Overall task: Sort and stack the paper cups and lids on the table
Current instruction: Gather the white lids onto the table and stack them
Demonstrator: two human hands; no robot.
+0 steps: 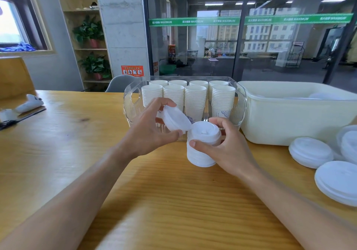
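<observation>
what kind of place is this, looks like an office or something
Probably an office or shared workspace, not a home: a glass partition with a green strip opens onto a large open floor, a safety notice hangs on a concrete pillar, and a long wooden table holds bulk stacks of paper cups.

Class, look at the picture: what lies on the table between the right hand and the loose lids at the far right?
In the head view, only bare wooden table lies between the right hand and the loose lids.
</observation>
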